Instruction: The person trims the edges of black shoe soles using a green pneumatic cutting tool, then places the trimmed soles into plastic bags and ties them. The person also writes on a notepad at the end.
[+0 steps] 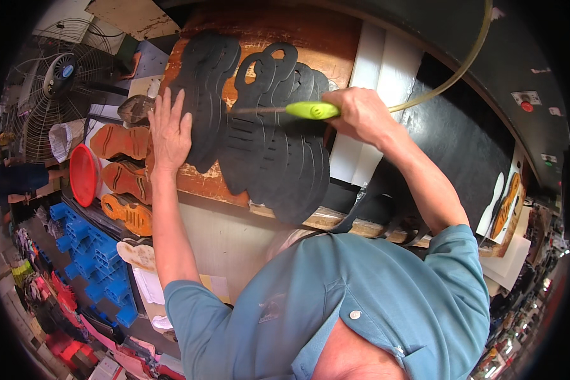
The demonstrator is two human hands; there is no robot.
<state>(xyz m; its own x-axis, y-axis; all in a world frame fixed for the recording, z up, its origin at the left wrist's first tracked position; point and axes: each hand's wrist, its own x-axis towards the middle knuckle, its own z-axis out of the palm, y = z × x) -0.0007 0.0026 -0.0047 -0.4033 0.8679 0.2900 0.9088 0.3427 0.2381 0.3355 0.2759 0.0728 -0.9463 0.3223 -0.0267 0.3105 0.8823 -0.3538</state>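
Observation:
My right hand (362,117) is closed around a green air blow gun (311,110) with a long thin nozzle, which points left over black sole-shaped sheets (269,152). Those sheets lie overlapped in a fanned row on a worn brown board, and some have oval holes or slits. Left of them is a second overlapping group of black shaped sheets (202,101). Along that group's left edge rests my left hand (170,133), flat with its fingers stretched out. A yellowish clear hose (453,79) runs from behind my right hand up to the top edge.
Orange-brown sole-shaped templates (123,140) and a red round basket (84,175) sit to the left. Beyond them are a large fan (60,69) and blue plastic pallets (95,253). White strips (377,69) and a black sheet (449,126) cover the bench's right side.

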